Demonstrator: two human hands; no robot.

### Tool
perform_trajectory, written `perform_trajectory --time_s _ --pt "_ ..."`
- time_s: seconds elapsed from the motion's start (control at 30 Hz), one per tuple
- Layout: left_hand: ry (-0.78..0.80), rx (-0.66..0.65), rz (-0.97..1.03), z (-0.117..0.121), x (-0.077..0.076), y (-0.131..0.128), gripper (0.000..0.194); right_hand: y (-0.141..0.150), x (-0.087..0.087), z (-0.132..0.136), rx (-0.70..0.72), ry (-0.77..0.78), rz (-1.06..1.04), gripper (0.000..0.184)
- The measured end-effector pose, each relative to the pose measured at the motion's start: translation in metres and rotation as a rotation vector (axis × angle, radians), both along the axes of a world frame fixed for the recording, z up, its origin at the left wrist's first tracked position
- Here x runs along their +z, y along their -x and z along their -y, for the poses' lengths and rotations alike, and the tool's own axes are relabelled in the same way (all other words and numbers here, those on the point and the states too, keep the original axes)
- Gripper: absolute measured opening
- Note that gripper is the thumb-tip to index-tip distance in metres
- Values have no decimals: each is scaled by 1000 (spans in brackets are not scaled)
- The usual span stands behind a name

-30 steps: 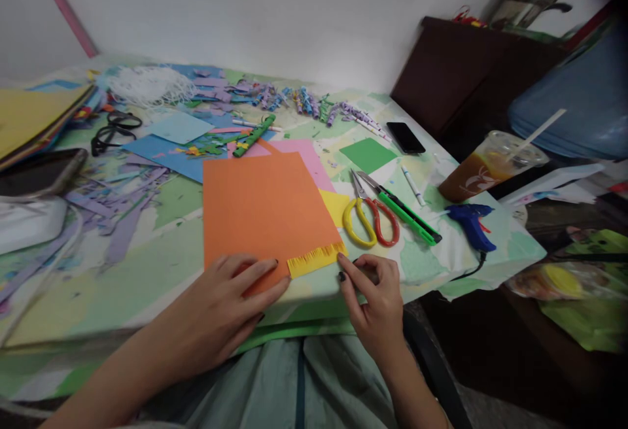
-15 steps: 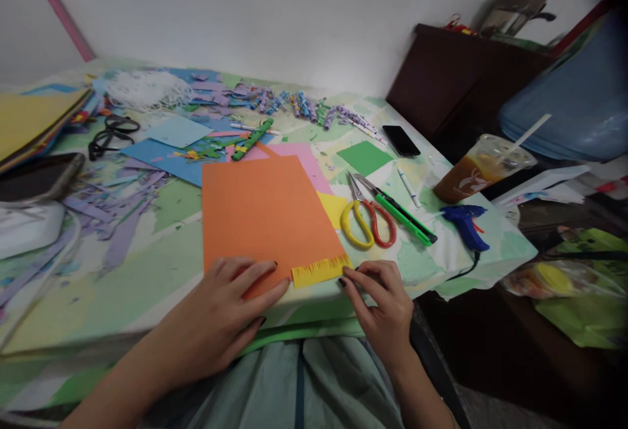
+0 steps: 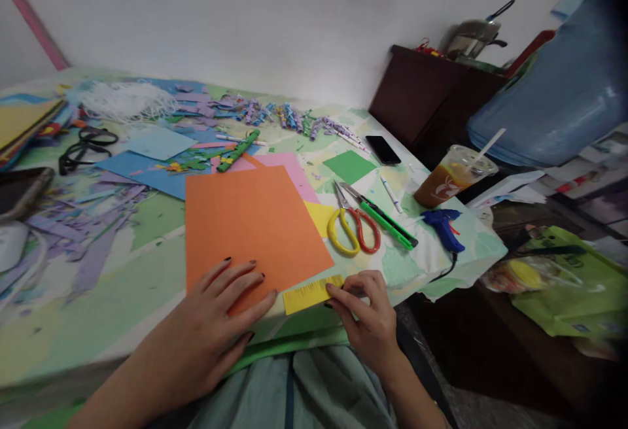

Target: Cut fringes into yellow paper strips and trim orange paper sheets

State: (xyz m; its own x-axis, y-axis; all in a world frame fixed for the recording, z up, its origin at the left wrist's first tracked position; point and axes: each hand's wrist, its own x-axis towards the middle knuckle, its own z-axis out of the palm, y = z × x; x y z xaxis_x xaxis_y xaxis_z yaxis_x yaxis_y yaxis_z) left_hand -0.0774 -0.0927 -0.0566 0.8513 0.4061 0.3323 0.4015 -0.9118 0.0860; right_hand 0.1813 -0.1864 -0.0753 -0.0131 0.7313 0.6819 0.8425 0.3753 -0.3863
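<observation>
My left hand lies with fingers spread on the lower edge of an orange sheet of paper. Between the thumb and fingers of my right hand is the right end of a fringed yellow paper strip, its upper edge cut into fine slits. The strip is at the table's front edge, just below the orange sheet, and its left end is close to my left fingertips. Beyond my right hand lie scissors with one yellow and one red handle, beside a green utility knife.
A blue glue gun and a cup of brown drink stand near the right edge. Behind are a black phone, a green paper square and several curled paper pieces. Purple scraps and black glasses lie left.
My right hand has drawn the yellow strip off the orange sheet toward me. My left fingers have spread out more on the sheet. The view has turned to the right.
</observation>
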Motion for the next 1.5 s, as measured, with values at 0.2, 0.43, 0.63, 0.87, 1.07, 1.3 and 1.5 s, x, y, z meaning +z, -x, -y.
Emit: perform_trajectory --time_s 0.2,0.43,0.63,0.87,1.07,1.3,1.5 --pt "0 6 13 0 -2 -1 42 -10 25 -15 24 -53 24 22" --pt "-5 27 42 0 -3 -1 41 -34 72 -124 -76 -105 172 14" --pt "-35 17 73 -1 -6 -3 41 -54 82 -188 -235 -15 292 23" --pt "-54 15 70 -1 -8 -3 38 -77 60 -111 -396 241 376 15" --pt "-17 13 77 0 -11 -2 39 -88 54 -60 -470 359 366 20" --pt "-10 30 85 1 -9 -2 38 -73 49 -66 -435 459 340 28" --pt "-1 9 86 0 -7 -2 37 -62 50 -82 -399 549 370 45"
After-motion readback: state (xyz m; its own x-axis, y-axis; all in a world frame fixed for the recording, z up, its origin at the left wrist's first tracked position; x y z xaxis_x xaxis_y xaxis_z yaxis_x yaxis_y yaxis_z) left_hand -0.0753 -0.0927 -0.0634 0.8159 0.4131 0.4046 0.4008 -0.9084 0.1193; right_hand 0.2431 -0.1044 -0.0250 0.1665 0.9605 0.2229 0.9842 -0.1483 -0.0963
